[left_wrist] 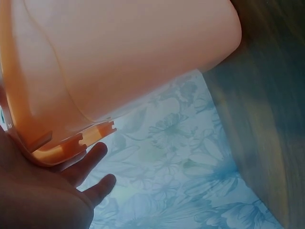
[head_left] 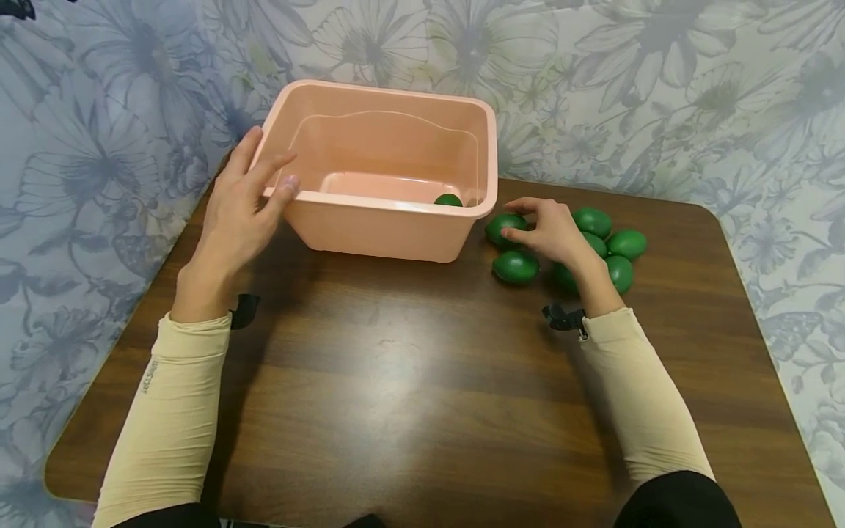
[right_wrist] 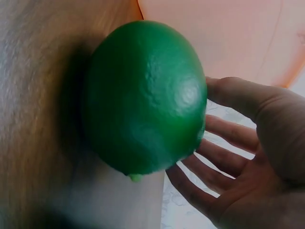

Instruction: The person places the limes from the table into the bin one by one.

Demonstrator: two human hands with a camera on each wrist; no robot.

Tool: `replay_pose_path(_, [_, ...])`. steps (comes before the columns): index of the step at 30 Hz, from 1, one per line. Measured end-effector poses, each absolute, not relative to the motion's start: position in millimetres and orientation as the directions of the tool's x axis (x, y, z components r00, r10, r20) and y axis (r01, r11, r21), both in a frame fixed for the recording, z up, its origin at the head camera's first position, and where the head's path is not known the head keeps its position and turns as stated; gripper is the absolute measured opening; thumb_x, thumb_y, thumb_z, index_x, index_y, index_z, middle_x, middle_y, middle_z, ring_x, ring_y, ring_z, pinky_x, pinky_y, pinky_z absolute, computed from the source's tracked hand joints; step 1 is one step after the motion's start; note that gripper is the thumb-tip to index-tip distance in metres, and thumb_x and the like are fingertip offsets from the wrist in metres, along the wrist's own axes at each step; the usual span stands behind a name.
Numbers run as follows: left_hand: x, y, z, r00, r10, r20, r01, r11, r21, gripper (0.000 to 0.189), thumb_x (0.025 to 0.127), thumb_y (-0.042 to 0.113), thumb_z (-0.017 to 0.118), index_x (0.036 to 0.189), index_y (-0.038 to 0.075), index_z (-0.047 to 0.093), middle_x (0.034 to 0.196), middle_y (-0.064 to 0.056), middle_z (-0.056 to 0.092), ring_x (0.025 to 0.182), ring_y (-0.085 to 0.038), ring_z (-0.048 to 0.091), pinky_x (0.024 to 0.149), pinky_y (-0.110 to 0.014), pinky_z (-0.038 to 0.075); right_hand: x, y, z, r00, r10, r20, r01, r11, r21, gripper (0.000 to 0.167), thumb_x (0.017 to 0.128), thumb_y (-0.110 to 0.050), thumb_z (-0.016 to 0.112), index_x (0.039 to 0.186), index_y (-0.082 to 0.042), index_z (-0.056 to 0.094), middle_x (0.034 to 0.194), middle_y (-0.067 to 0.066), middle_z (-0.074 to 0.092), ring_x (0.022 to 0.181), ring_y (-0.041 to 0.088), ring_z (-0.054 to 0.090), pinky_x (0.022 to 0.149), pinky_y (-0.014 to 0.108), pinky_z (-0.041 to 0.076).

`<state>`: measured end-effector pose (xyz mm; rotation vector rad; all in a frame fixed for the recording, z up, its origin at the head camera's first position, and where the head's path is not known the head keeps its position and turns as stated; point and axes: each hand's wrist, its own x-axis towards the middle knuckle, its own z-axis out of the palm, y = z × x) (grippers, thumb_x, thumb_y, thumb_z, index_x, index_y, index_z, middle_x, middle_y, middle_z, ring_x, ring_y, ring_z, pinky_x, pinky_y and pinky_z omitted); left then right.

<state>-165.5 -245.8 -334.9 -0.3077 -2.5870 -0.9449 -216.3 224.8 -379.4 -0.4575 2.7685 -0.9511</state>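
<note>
A peach-coloured plastic tub [head_left: 379, 229] stands at the back of the table, with one green lime [head_left: 448, 199] showing inside near its right end. My left hand [head_left: 240, 202] rests at the tub's left front corner, its fingers spread and fairly straight along the rim; in the left wrist view the fingertips [left_wrist: 98, 150] stick out past it. To the right of the tub, my right hand [head_left: 548, 231] has thumb and fingers around a lime [head_left: 503, 226]. Another lime [head_left: 516, 267] lies just in front. One lime [right_wrist: 147, 100] fills the right wrist view, covering the fingertips.
Several more limes [head_left: 626, 244] lie clustered right of my right hand, some partly behind it. The brown wooden table [head_left: 396, 381] has rounded corners. A flower-patterned wall [head_left: 660, 95] runs along its back.
</note>
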Motion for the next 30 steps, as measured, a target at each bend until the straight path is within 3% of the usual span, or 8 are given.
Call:
replay_pose_path(13, [-159,-242,-336,-0.901,0.066,0.428,0.328,0.749,0.576,0.053,0.104,0.052,0.059,0.147,0.023,0.064,0.173,-0.004,0.03,0.158,-0.034,0.031,0.125,-0.062,0.025,-216,227,-388,-0.93,-0.355,-0.1,-0.236,0.782,-0.576,0.057,0.092,-0.028,0.08,0.143,-0.009,0.064,0.133,0.02,0.07,0.116,0.039,0.064,0.102,0.057,0.048])
replay_pose_path(17, [-158,-242,-336,-0.907,0.053,0.417,0.312,0.75,0.584,0.059,0.104,0.053,0.057,0.155,0.024,0.055,0.174,-0.003,0.029,0.158,-0.033,0.03,0.125,-0.061,0.024,-215,226,-389,-0.937,-0.342,-0.077,-0.237,0.779,-0.581,0.057,0.091,-0.029,0.082,0.14,-0.008,0.065,0.131,0.021,0.071,0.118,0.039,0.064,0.102,0.057,0.048])
replay_pose_path(23, [-159,-240,-338,-0.915,0.009,0.403,0.291,0.707,0.644,0.073,0.101,0.051,0.061,0.164,0.02,0.041,0.173,0.005,0.028,0.159,-0.02,0.028,0.127,-0.05,0.026,-208,224,-383,-0.965,-0.261,0.036,-0.229,0.763,-0.605,0.054,0.09,-0.029,0.082,0.136,-0.007,0.067,0.133,0.02,0.07,0.121,0.041,0.065,0.101,0.057,0.05])
replay_pose_path(27, [-158,-240,-340,-0.923,-0.041,0.383,0.262,0.661,0.703,0.078,0.097,0.049,0.068,0.165,0.022,0.04,0.173,0.01,0.029,0.158,-0.012,0.028,0.128,-0.039,0.024,-204,222,-370,-0.971,-0.191,0.143,-0.238,0.735,-0.635,0.053,0.09,-0.03,0.081,0.137,-0.007,0.068,0.133,0.018,0.072,0.111,0.039,0.07,0.093,0.053,0.054])
replay_pose_path(30, [-156,-240,-341,-0.933,-0.087,0.35,0.226,0.616,0.755,0.08,0.096,0.046,0.073,0.165,0.028,0.038,0.171,0.009,0.033,0.156,-0.013,0.032,0.127,-0.035,0.024,-202,220,-358,-0.971,-0.138,0.194,-0.233,0.714,-0.66,0.054,0.091,-0.034,0.081,0.138,-0.01,0.068,0.131,0.015,0.073,0.104,0.036,0.074,0.09,0.045,0.055])
